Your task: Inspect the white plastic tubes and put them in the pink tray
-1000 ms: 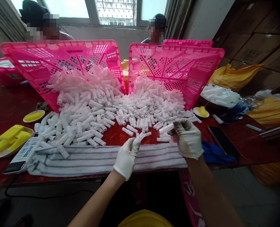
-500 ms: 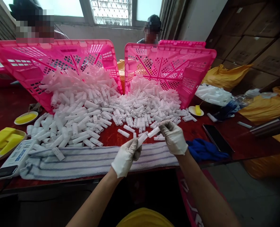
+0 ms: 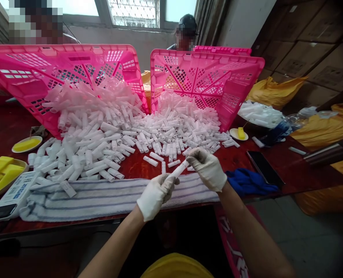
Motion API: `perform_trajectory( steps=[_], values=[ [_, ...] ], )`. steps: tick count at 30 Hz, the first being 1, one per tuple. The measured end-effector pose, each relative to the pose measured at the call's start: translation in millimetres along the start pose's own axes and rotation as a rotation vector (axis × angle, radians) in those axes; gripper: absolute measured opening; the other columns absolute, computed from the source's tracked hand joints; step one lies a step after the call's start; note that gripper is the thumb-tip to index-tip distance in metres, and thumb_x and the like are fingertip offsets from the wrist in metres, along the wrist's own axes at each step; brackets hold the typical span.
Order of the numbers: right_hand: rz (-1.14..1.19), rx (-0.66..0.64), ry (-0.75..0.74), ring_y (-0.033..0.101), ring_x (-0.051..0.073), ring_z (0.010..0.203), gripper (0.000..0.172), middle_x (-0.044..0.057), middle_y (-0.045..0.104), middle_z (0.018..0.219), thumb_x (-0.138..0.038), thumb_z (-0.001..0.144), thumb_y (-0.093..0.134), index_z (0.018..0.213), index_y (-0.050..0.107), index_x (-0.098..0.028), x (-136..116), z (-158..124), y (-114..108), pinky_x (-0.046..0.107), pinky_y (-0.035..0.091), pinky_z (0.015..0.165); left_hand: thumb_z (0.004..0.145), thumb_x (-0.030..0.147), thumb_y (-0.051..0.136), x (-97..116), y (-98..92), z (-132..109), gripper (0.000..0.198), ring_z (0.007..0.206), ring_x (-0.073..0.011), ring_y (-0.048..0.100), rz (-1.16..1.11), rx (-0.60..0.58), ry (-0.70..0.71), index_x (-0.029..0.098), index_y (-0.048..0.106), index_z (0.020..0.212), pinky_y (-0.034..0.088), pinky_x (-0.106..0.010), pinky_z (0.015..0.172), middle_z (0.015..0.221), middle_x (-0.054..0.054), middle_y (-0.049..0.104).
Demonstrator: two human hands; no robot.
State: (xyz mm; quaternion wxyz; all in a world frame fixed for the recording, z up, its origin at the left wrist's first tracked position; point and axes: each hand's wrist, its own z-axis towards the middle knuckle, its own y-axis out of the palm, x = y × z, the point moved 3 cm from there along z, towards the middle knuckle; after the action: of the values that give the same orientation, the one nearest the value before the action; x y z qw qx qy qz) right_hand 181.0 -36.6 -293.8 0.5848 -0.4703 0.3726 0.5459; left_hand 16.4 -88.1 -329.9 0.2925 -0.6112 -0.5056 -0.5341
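In thin white gloves with greyed fingertips, my left hand [image 3: 154, 197] and my right hand [image 3: 210, 170] grip opposite ends of a white plastic tube [image 3: 179, 170] with small dark print. Its two parts lie end to end in one line; whether they are fully joined I cannot tell. My left fingers wrap the near end, while my right thumb and fingers pinch the far end and partly hide it. Beneath them lies a striped towel [image 3: 102, 200] along the table edge. Just beyond are loose short printed tubes [image 3: 151, 161] and a heap of larger plain white tubes [image 3: 96, 143].
Two tilted pink crates [image 3: 81, 58] [image 3: 206, 63] back the heaps. Yellow pieces sit in dishes [image 3: 29, 148] at left and right. A phone [image 3: 264, 168] and blue cloth [image 3: 246, 181] lie rightward. Another pink crate [image 3: 227, 243] holding tubes stands below the table. Two people sit opposite.
The two separate white pieces, one in each hand, have come together end to end. My right hand has moved slightly left toward my left hand.
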Motion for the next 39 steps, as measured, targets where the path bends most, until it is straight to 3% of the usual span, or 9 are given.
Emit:
perform_trajectory(
  steps=[3, 6, 13, 15, 19, 25, 31, 36, 39],
  values=[
    [0.015, 0.015, 0.159, 0.042, 0.009, 0.052, 0.031, -0.003, 0.048, 0.059, -0.047, 0.075, 0.062, 0.072, 0.055, -0.016, 9, 2, 6, 0.022, 0.036, 0.048, 0.077, 0.048, 0.059, 3, -5.3, -1, 0.036, 0.067, -0.0147, 0.049, 0.438, 0.444, 0.253, 0.015, 0.06, 0.091, 0.039, -0.028, 0.064, 0.075, -0.005, 0.055],
    [-0.002, 0.049, 0.208, 0.035, 0.008, 0.047, 0.035, -0.004, 0.041, 0.053, -0.05, 0.075, 0.059, 0.069, 0.053, -0.016, 10, 1, 10, 0.021, 0.029, 0.043, 0.072, 0.046, 0.065, 2, -5.5, -2, 0.037, 0.079, -0.0188, 0.052, 0.529, 0.591, 0.389, 0.016, 0.061, 0.094, 0.04, -0.031, 0.077, 0.085, -0.008, 0.058],
    [-0.03, 0.001, 0.049, 0.039, 0.008, 0.053, 0.026, -0.003, 0.047, 0.059, -0.039, 0.079, 0.059, 0.068, 0.054, -0.016, -15, -6, 13, 0.02, 0.033, 0.049, 0.076, 0.06, 0.053, -5, 6.3, -2, 0.046, 0.04, -0.0027, 0.007, -0.362, -0.332, -0.208, 0.015, 0.051, 0.082, 0.011, -0.017, 0.037, 0.053, 0.01, 0.016],
    [-0.015, -0.028, 0.038, 0.04, 0.008, 0.054, 0.024, -0.003, 0.048, 0.06, -0.038, 0.079, 0.058, 0.069, 0.055, -0.016, -15, -4, 14, 0.02, 0.034, 0.05, 0.077, 0.058, 0.053, -3, 9.6, -3, 0.044, 0.041, -0.0024, 0.008, -0.388, -0.308, -0.178, 0.014, 0.05, 0.081, 0.01, -0.017, 0.038, 0.053, 0.01, 0.017],
    [0.038, -0.003, 0.059, 0.04, 0.008, 0.053, 0.027, -0.003, 0.048, 0.061, -0.042, 0.077, 0.059, 0.069, 0.054, -0.017, -7, -2, 14, 0.02, 0.034, 0.049, 0.077, 0.051, 0.059, 1, 8.8, -4, 0.037, 0.044, -0.0033, 0.024, -0.159, 0.082, 0.051, 0.015, 0.052, 0.081, 0.018, -0.017, 0.04, 0.057, 0.006, 0.033],
    [0.009, 0.021, 0.085, 0.039, 0.008, 0.052, 0.031, -0.003, 0.047, 0.059, -0.047, 0.076, 0.059, 0.068, 0.054, -0.017, -9, -4, 10, 0.02, 0.033, 0.047, 0.079, 0.065, 0.041, 2, 12.8, -1, 0.051, 0.037, -0.0033, 0.013, -0.281, -0.313, -0.183, 0.015, 0.051, 0.079, 0.017, -0.018, 0.035, 0.05, 0.01, 0.021],
    [-0.102, 0.22, 0.155, 0.038, 0.009, 0.049, 0.037, -0.004, 0.045, 0.056, -0.053, 0.074, 0.058, 0.065, 0.051, -0.018, -1, 4, 7, 0.022, 0.034, 0.048, 0.083, 0.038, 0.054, 14, 1.7, 8, 0.034, 0.085, -0.0197, 0.06, 0.697, 0.417, 0.437, 0.019, 0.057, 0.11, 0.046, -0.031, 0.076, 0.098, -0.009, 0.063],
    [-0.124, 0.381, 0.165, 0.046, 0.011, 0.055, 0.043, -0.002, 0.051, 0.064, -0.056, 0.067, 0.064, 0.082, 0.054, -0.018, -3, 2, 6, 0.022, 0.038, 0.052, 0.087, 0.033, 0.047, 9, 5.0, 8, 0.03, 0.082, -0.0222, 0.063, 1.01, 0.582, 0.532, 0.015, 0.058, 0.108, 0.047, -0.032, 0.077, 0.094, -0.012, 0.066],
    [-0.065, 0.234, 0.19, 0.046, 0.01, 0.056, 0.039, -0.002, 0.052, 0.066, -0.054, 0.07, 0.061, 0.083, 0.056, -0.018, 1, 0, 16, 0.021, 0.038, 0.052, 0.087, 0.031, 0.047, 9, 9.0, 9, 0.031, 0.089, -0.0222, 0.062, 0.976, 0.499, 0.526, 0.017, 0.055, 0.114, 0.046, -0.032, 0.08, 0.102, -0.011, 0.065]
  ],
)
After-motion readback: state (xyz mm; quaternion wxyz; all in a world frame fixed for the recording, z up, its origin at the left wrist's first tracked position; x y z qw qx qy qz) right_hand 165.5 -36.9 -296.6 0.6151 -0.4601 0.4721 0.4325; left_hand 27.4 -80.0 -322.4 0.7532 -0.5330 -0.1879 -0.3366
